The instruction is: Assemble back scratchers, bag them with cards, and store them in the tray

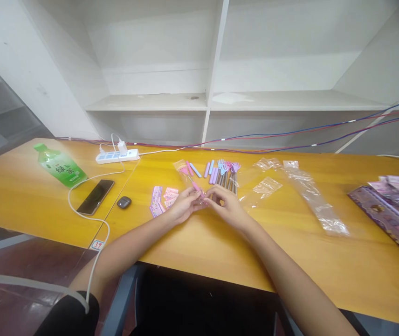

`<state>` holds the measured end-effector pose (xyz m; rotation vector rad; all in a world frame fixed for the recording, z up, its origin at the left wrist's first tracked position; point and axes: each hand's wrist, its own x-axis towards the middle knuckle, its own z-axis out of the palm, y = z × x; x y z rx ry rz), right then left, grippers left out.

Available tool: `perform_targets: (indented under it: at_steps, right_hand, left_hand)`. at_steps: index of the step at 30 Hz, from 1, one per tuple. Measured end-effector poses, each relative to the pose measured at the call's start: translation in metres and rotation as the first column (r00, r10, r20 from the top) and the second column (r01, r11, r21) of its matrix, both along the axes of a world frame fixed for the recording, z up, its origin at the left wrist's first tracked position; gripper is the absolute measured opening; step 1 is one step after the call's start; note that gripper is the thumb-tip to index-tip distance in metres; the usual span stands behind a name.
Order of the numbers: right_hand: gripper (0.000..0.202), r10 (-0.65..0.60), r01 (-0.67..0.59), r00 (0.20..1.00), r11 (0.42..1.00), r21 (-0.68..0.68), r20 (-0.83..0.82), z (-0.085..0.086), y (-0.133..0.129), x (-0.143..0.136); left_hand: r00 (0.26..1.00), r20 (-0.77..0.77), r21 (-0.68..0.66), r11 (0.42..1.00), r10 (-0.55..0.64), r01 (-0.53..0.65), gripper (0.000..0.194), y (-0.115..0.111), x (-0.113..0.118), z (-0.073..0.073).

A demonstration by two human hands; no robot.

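Both hands met at the middle of the table (199,252). The left hand (184,205) and right hand (228,205) pinched a small pink item (199,192) between their fingertips, fingers curled narrow around it; a clear bag (182,168) seemed to run up from it, though whether the item was inside the bag could not be told.

Judging by the layout, the work looked early or midway: a loose cluster of pink, blue and purple scratchers (222,172) lay unpacked just behind the hands, a few pink cards (162,198) lay beside the left hand, and empty bags (292,184) lay spread to the right.

Well to the left sat a green bottle (59,167), a phone (95,196) on a cable, a small dark case (124,202) and a power strip (117,155). A patterned stack (391,212) was cut off at the right edge. The fingertips hid the exact grip, and print on the cards was too small to read.
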<state>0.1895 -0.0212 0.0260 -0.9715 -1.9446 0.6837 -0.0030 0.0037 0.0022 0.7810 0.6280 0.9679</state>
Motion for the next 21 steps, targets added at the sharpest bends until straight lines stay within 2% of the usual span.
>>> perform_targets:
  at_steps: [6,13,21]
  right_hand:
    - [0.021,0.057,-0.057,0.998,0.998,0.015,-0.020,-0.0014,0.0010,-0.0006]
    - [0.023,-0.005,0.005,1.000,1.000,0.007,-0.011,-0.0031,0.0019,-0.0016]
    - [0.026,-0.039,0.032,0.995,0.997,-0.071,-0.089,-0.0096,0.0068,0.0008]
  left_hand:
    - [0.998,-0.054,0.084,0.996,-0.018,0.023,0.038,0.0017,-0.0020,0.0052]
    - [0.996,-0.076,0.082,0.995,-0.050,0.056,0.039,0.0032,-0.0038,0.0066]
    - [0.986,-0.120,0.132,0.982,-0.116,0.132,0.044,-0.0001,-0.0059,0.0098]
